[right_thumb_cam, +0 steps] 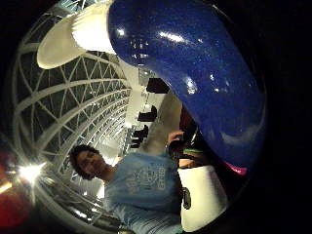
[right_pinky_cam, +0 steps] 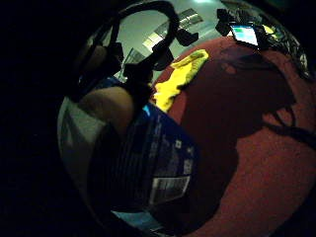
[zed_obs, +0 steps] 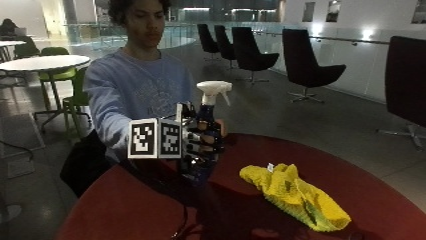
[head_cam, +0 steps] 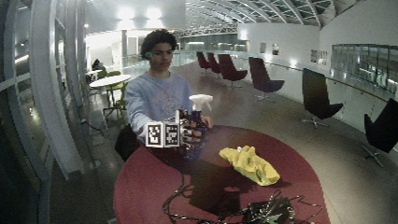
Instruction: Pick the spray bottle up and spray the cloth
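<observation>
A blue spray bottle (zed_obs: 207,125) with a white trigger head (zed_obs: 214,90) is held upright above the red table (zed_obs: 133,210), its nozzle toward the cloth side. My gloved right hand (zed_obs: 200,147) grips its body, fingers curled round it. The bare other hand touches the bottle from behind. A crumpled yellow cloth (zed_obs: 293,195) lies on the table beside the bottle, apart from it. In the little finger side palm view the bottle's label (right_pinky_cam: 158,163) fills the middle and the cloth (right_pinky_cam: 180,76) lies beyond. The thumb side palm view shows the blue bottle neck (right_thumb_cam: 195,73) close up.
A tangle of cables and a device with a lit screen (head_cam: 267,212) sit at the table's near edge. Black chairs (zed_obs: 303,62) and a white round table (zed_obs: 43,62) stand on the floor behind. Bare red table surface lies around the cloth.
</observation>
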